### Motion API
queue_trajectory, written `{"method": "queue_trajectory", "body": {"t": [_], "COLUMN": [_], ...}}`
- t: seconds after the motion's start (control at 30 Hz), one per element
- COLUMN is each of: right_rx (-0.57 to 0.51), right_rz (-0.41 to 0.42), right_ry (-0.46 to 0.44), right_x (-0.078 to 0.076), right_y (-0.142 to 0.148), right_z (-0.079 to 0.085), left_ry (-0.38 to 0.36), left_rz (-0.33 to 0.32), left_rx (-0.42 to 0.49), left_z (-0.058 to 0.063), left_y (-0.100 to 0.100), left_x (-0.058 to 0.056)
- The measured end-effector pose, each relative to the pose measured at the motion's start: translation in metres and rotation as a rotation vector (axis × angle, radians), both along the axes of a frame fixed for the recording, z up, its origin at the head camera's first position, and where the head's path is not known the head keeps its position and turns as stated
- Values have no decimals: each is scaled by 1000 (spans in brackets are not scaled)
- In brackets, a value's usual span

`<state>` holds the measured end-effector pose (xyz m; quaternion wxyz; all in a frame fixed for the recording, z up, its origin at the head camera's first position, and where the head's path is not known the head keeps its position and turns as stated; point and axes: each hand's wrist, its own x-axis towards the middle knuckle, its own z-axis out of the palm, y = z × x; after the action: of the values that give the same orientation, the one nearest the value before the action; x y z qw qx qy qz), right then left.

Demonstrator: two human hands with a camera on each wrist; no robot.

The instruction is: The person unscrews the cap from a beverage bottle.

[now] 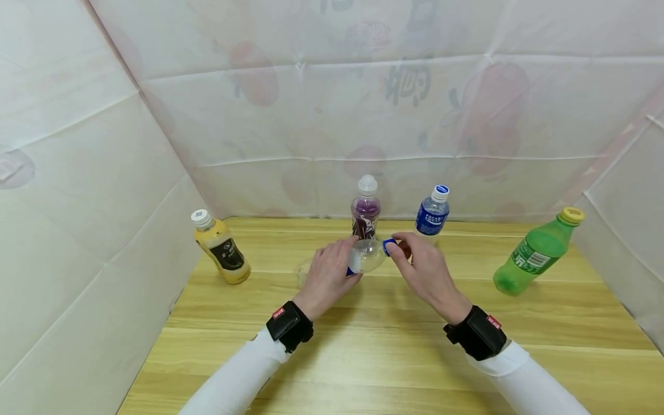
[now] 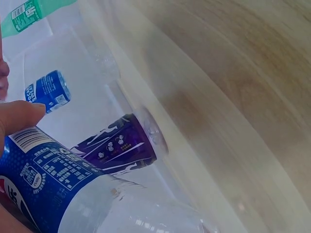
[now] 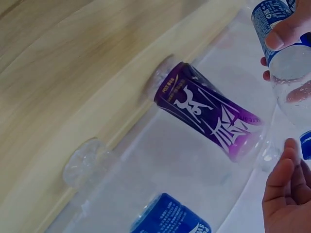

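In the head view a clear plastic bottle [image 1: 370, 257] with a blue label lies sideways in the air above the table. My left hand [image 1: 327, 272] grips it round the label; the label [image 2: 51, 170] with its barcode fills the left wrist view's lower left. At the bottle's neck end, pointing right, is a blue cap [image 1: 389, 247]. The thumb and fingers of my right hand [image 1: 426, 272] pinch this cap. Seen from the right wrist, the cap [image 3: 306, 144] is by the fingertips, partly cut off by the frame edge. Whether it is loose on the neck I cannot tell.
Behind the hands stand a purple-labelled bottle [image 1: 365, 214] and a blue-labelled Pocari Sweat bottle [image 1: 432, 218]. A yellow bottle [image 1: 224, 253] with a white cap is at left, a green bottle [image 1: 536, 253] at right. Pale sheeting [image 1: 332, 115] walls the wooden table [image 1: 363, 357].
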<state>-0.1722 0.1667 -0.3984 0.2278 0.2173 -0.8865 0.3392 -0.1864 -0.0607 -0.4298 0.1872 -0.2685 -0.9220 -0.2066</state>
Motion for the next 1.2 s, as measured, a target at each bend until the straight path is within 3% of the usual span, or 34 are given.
{"method": "queue_trajectory", "body": {"t": [0.3, 0.53, 0.7, 1.2], "right_rx": [-60, -81, -89, -58], "right_rz": [51, 123, 160, 220], "right_ry": [23, 10, 33, 138], "right_x": [-1, 0, 1, 4], "right_y": [-1, 2, 4, 7], "right_z": [-1, -2, -2, -5], "left_ry": [-11, -52, -104, -298], "left_rz": [-27, -123, -173, -212], "left_rx": [8, 69, 107, 172], "left_z": [0, 2, 6, 16], "left_y": [0, -2, -3, -5], "left_x": [2, 2, 2, 8]}}
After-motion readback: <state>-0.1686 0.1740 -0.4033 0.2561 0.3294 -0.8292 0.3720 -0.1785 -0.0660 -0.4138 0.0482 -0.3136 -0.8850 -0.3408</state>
